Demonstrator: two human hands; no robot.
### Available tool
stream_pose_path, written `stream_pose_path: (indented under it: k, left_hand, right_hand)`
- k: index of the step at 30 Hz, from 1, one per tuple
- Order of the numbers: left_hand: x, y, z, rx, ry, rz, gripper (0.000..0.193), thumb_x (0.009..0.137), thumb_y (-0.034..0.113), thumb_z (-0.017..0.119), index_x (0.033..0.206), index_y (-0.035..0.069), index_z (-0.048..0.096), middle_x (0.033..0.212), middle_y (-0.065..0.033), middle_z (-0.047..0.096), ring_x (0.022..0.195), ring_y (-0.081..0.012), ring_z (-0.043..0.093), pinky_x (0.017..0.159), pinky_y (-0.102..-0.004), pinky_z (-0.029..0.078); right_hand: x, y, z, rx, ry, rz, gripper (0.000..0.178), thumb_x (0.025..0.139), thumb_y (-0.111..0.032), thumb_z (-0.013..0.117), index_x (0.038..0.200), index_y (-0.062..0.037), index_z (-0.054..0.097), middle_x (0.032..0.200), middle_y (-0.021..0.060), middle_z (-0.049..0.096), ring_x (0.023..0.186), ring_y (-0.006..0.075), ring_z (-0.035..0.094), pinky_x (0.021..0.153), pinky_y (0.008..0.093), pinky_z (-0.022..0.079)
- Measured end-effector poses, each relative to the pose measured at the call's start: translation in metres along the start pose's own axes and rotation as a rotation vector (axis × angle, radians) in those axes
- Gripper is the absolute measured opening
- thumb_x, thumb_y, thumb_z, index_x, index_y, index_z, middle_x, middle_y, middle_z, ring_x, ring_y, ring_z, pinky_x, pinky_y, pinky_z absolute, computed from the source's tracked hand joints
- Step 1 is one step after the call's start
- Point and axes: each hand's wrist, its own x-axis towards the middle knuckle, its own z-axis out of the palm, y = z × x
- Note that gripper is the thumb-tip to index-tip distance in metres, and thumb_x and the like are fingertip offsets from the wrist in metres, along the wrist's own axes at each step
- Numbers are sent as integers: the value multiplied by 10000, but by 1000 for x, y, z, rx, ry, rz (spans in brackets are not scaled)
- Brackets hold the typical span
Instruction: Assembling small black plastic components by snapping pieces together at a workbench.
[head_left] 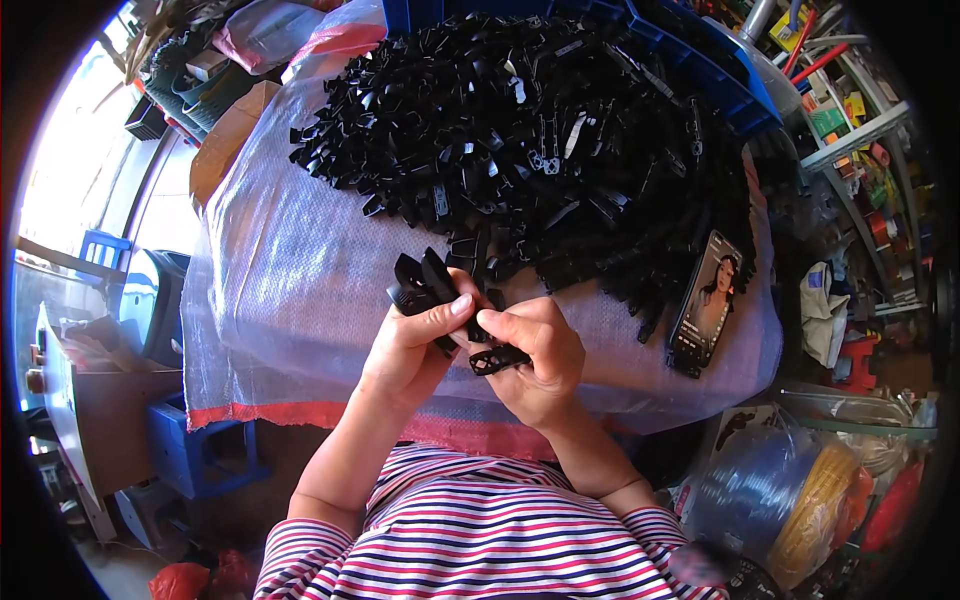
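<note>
Both my hands meet over the near part of a table spread with a white woven sheet point(290, 260). My left hand point(415, 335) is closed around several black plastic pieces point(425, 285), whose flat ends stick up past the fingers. Thumb and fingers of my right hand point(540, 350) pinch a black plastic piece between the two hands. Below those fingers shows a black part with openwork holes point(497, 360). The fingers partly hide how the pieces fit together. Just beyond lies a big heap of similar black plastic pieces point(480, 130).
A phone point(703, 305) with a lit screen lies right of the heap. Blue crates point(745, 85) stand behind it. At left are a blue stool point(205, 450) and a wooden cabinet point(110, 400). Metal shelving point(855, 140) and wrapped rolls point(770, 490) are on the right.
</note>
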Motion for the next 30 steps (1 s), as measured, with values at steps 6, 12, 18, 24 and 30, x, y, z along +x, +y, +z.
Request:
stream_pose_path:
  k: [6,12,18,24,30]
  left_hand:
    - [1,4,-2,18,-36,-20,197,743,54,669,903,36,555,786,-26,561,734,-128,543,664,-261,426]
    - [9,6,-9,133,42,166,181,730,10,669,886,34,581,801,-31,578,736,-134,546,700,-263,431]
    - [12,13,-20,226,134,325,169,738,-10,657,887,32,590,804,-29,587,731,-124,555,633,-249,433]
    - [12,5,-10,140,182,332,170,733,6,673,884,30,599,786,-31,585,689,-120,547,610,-246,427]
    - [8,0,-5,114,170,342,146,749,10,671,875,32,602,772,-18,579,677,-104,516,615,-234,408]
  right_hand:
    - [-2,0,0,-36,-15,-42,443,590,15,736,992,-90,585,767,47,558,634,196,597,510,288,482]
    - [4,-6,-8,96,-172,215,388,690,-32,710,1038,-54,539,821,76,537,689,175,574,578,258,467]
    - [-1,-3,-16,110,-320,326,239,897,-129,511,1103,-9,502,939,87,549,813,183,546,739,264,439]
    - [-9,-11,-23,69,-244,593,237,903,-177,520,1054,5,538,858,70,597,768,137,549,710,245,438]
    - [-5,-12,-21,73,-215,558,235,900,-203,532,985,14,561,795,41,588,681,99,510,636,215,417]
